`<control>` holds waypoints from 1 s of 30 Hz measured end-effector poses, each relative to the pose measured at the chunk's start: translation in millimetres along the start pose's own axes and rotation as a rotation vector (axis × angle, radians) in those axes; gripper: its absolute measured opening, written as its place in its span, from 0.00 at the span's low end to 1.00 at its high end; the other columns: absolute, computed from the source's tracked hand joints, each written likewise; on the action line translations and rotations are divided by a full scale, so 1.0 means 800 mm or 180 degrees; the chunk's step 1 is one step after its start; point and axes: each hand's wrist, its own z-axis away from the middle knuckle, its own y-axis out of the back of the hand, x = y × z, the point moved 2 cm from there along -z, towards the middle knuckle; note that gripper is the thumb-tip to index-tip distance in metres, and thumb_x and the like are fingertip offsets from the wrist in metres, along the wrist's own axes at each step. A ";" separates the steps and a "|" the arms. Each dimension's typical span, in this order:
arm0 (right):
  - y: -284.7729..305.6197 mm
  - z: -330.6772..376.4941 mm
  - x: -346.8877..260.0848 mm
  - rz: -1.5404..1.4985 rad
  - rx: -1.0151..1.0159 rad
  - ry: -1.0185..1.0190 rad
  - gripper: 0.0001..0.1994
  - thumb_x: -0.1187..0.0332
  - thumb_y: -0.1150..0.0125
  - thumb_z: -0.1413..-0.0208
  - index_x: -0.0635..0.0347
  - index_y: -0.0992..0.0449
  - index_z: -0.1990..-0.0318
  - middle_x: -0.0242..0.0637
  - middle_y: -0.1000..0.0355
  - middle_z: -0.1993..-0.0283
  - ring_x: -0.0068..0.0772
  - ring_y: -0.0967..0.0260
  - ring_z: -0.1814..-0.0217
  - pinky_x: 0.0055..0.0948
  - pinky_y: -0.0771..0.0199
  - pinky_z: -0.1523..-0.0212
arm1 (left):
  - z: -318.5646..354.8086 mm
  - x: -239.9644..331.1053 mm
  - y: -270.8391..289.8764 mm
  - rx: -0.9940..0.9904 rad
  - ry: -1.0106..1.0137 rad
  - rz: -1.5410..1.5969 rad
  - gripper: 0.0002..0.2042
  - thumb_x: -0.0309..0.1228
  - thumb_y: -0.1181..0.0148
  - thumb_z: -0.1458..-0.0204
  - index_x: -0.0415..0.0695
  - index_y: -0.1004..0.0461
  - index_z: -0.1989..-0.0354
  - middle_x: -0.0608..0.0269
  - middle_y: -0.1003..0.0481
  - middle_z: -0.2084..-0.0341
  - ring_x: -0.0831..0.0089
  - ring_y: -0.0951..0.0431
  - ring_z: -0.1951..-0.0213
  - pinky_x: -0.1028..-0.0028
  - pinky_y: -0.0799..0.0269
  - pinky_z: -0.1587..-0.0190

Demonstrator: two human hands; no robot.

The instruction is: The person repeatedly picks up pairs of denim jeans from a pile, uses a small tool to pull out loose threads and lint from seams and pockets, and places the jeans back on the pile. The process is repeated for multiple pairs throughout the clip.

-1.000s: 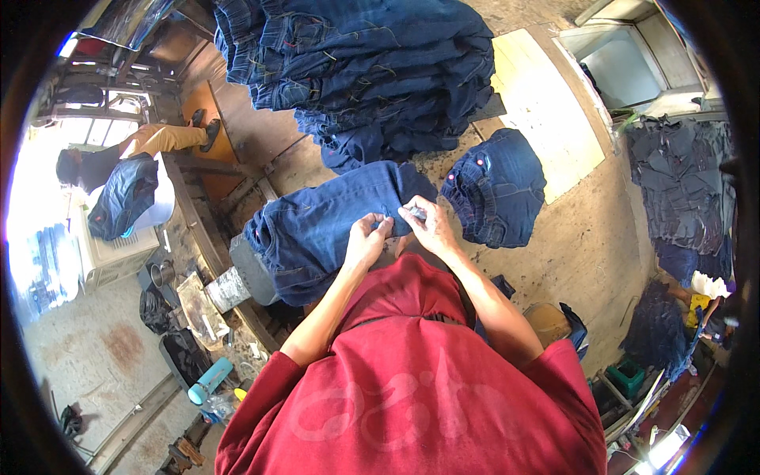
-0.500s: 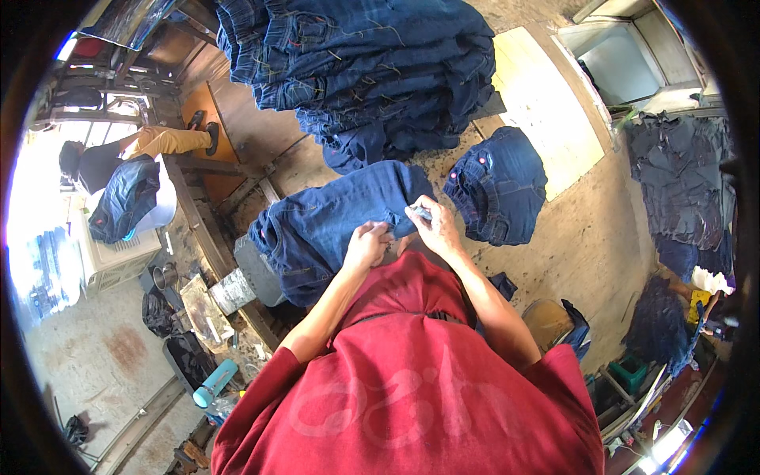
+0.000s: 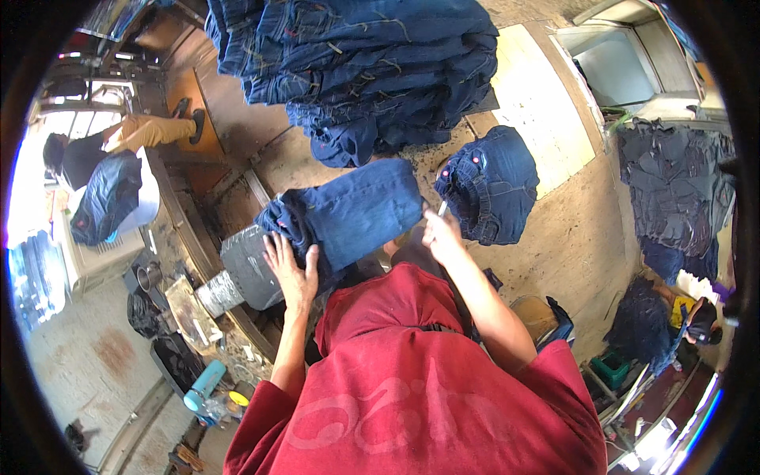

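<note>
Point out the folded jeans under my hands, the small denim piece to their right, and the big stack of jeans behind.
folded jeans (image 3: pixel 364 210), head view, middle of the flat leg panel
small denim piece (image 3: pixel 495 182), head view, its centre
big stack of jeans (image 3: pixel 356 63), head view, front of the pile

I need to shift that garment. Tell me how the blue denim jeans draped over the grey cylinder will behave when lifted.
The blue denim jeans would probably flop and sag, since they already bend over the grey cylinder. Thick bunched cloth under the left hand suggests some weight. Unlikely to slide or roll.

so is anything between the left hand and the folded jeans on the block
Nothing visible. The left hand already lies flat on the folded dark blue denim jeans draped over the grey block; the right hand is at their other edge.
</note>
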 end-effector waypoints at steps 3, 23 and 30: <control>-0.018 -0.043 -0.060 0.0403 0.0652 0.0623 0.11 0.61 0.24 0.35 0.45 0.24 0.65 0.16 0.41 0.78 0.14 0.45 0.83 0.22 0.47 0.84 | 0.049 0.050 0.011 0.0064 0.0534 0.0858 0.45 0.37 0.24 0.41 0.28 0.43 0.23 0.32 0.34 0.29 0.43 0.41 0.23 0.48 0.48 0.20; -0.090 0.134 0.052 0.3222 0.0093 0.3518 0.30 0.66 0.19 0.45 0.65 0.30 0.39 0.51 0.25 0.43 0.51 0.23 0.45 0.42 0.21 0.45 | -0.142 0.114 -0.073 -0.2095 0.2272 0.6682 0.31 0.54 0.50 0.24 0.42 0.33 0.25 0.51 0.28 0.28 0.52 0.27 0.28 0.45 0.33 0.25; -0.155 0.165 0.107 0.2995 -0.2627 0.1227 0.19 0.53 0.25 0.35 0.57 0.23 0.50 0.34 0.21 0.61 0.28 0.23 0.60 0.33 0.21 0.55 | -0.053 -0.050 0.018 -0.2491 0.1838 0.4870 0.20 0.32 0.36 0.29 0.39 0.24 0.32 0.55 0.19 0.37 0.59 0.18 0.37 0.53 0.26 0.28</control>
